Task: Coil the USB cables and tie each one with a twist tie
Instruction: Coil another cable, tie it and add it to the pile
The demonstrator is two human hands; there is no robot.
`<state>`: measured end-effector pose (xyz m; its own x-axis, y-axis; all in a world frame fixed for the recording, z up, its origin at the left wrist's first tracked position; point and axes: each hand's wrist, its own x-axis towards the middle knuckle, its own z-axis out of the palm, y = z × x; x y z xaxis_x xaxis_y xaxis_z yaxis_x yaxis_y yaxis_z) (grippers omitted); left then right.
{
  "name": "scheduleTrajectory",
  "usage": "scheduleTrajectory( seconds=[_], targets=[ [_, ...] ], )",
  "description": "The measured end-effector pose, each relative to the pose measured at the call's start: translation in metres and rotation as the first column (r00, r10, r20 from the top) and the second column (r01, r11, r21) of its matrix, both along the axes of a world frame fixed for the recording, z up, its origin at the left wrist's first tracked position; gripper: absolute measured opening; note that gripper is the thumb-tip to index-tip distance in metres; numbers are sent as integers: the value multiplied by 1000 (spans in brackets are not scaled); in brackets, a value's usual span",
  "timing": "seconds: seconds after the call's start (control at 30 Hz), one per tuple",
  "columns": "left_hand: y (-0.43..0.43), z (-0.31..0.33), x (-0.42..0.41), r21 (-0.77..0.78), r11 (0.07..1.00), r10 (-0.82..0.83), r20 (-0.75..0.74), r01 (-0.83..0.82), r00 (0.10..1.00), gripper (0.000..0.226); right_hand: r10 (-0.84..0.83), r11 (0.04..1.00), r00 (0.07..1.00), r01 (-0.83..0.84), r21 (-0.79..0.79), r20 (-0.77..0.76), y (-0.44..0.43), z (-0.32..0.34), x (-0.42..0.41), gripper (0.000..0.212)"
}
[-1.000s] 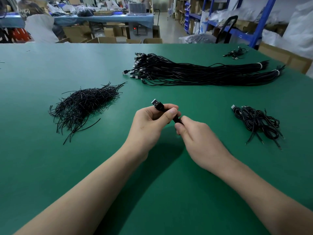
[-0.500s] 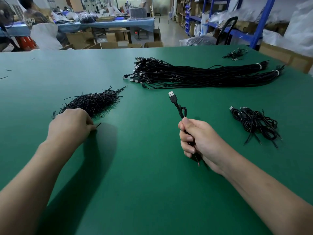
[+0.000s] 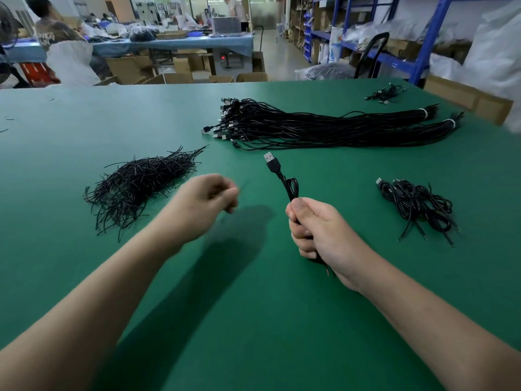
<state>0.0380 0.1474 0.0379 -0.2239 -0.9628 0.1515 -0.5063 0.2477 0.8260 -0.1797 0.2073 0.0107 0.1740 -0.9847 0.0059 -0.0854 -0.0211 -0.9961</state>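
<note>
My right hand (image 3: 318, 230) is fisted around a coiled black USB cable (image 3: 290, 187). Its plug sticks up and away from the fist, and a short end pokes out below. My left hand (image 3: 203, 198) hovers above the green table (image 3: 253, 320), blurred, between the twist-tie pile (image 3: 141, 182) and the cable. Its fingers are pinched together, and a thin blurred streak at the fingertips looks like one twist tie. A big bundle of uncoiled black USB cables (image 3: 324, 128) lies across the far table. A small heap of coiled, tied cables (image 3: 417, 204) sits to the right.
A few more black cables (image 3: 386, 93) lie at the far right corner. Cardboard boxes (image 3: 465, 97) line the right edge, with blue shelving (image 3: 423, 38) behind. Other people work at a blue-covered bench (image 3: 174, 43) in the background.
My left hand let go of the cable, reached to the twist-tie pile, and has now swung back toward the cable. My right hand took the whole coil in its fist and stayed put.
</note>
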Motion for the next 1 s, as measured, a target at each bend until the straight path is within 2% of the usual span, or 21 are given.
scheduleTrajectory(
  seconds=[0.07,0.13,0.27,0.33,0.53,0.77,0.9,1.0],
  targets=[
    [8,-2,-31,108,985,-105,-244,135,964,13,-3,999,1000,2,-45,-23,-1,-1,0,34],
    [13,-9,-52,187,960,-113,-416,207,903,11,-27,995,995,17,-102,-96,-1,-3,-3,34],
    [20,-25,-63,313,913,-11,-621,260,784,17,-118,972,930,37,-231,-348,-2,-7,-8,32],
    [23,-29,-63,329,905,9,-650,270,760,18,-132,970,899,30,-242,-417,-3,-7,-6,31],
    [28,-31,-61,320,891,12,-725,322,688,18,-148,970,894,48,-238,-423,-2,-5,-4,31],
    [32,-32,-58,280,938,46,-685,205,727,19,-146,976,880,54,-211,-452,2,-1,-2,29],
    [33,-31,-56,260,945,33,-680,199,732,18,-143,980,858,52,-194,-493,4,1,0,28],
    [32,-31,-56,233,942,-24,-667,240,745,26,-144,979,847,47,-198,-512,3,4,-2,28]
  ],
)
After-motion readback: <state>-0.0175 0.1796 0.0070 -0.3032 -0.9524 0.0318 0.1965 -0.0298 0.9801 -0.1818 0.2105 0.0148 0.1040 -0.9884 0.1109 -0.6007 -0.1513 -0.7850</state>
